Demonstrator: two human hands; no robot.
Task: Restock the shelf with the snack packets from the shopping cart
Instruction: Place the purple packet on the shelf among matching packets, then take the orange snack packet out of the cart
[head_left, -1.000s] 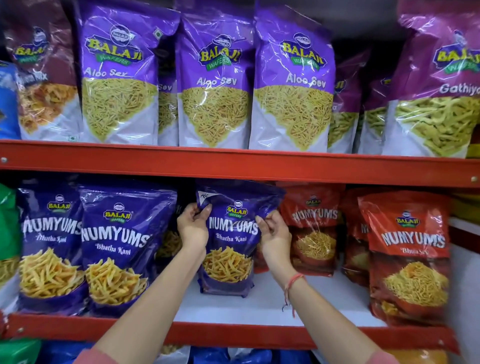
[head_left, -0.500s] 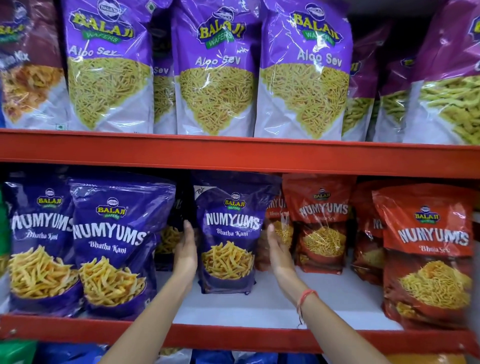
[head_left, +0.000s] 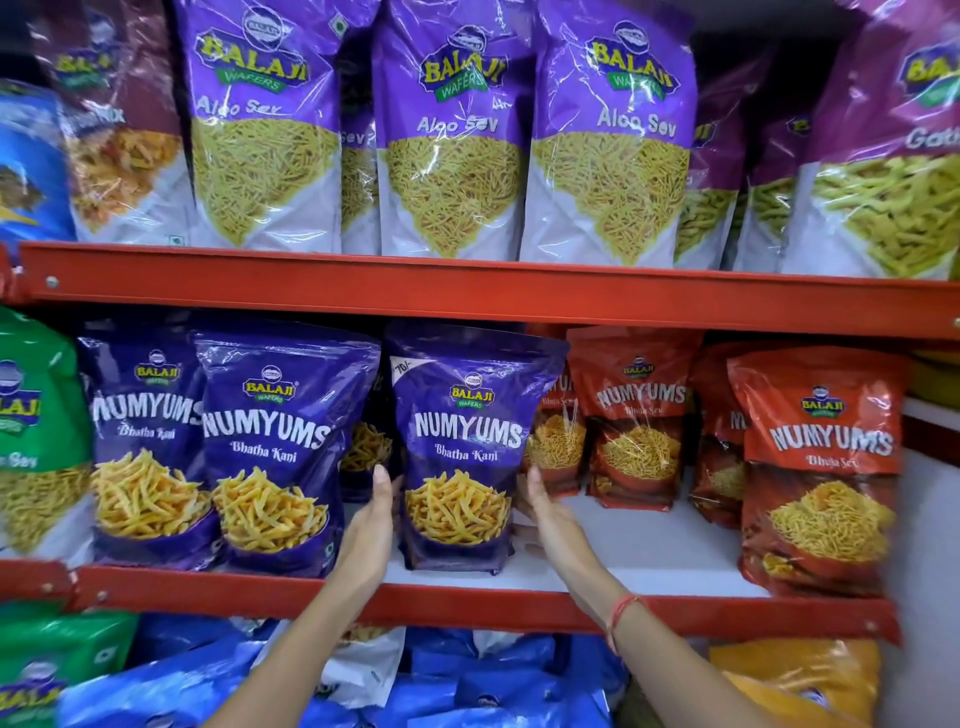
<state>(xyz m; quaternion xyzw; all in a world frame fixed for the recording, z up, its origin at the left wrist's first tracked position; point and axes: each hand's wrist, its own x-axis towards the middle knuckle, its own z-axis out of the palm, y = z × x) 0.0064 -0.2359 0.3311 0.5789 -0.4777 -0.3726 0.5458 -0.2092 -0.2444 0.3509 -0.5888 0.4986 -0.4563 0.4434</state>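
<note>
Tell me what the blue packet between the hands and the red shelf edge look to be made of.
Blue packet: glossy plastic film, judging by the creases and bright glare streaks across its printed front. Shelf edge: probably painted metal, given its straight, rigid red face with a smooth sheen and a bolt head at the left end.

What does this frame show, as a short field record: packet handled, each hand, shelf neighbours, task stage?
packet handled: blue Numyums Bhatha Kani packet, upright on the middle shelf
left hand: left hand open, flat against the packet's left edge
right hand: right hand open, at its right edge
left neighbours: two more blue Numyums packets
right neighbours: red Numyums packets, set further back
shelf above: purple Aloo Sev packets
task stage: packet set down, being squared up
</note>
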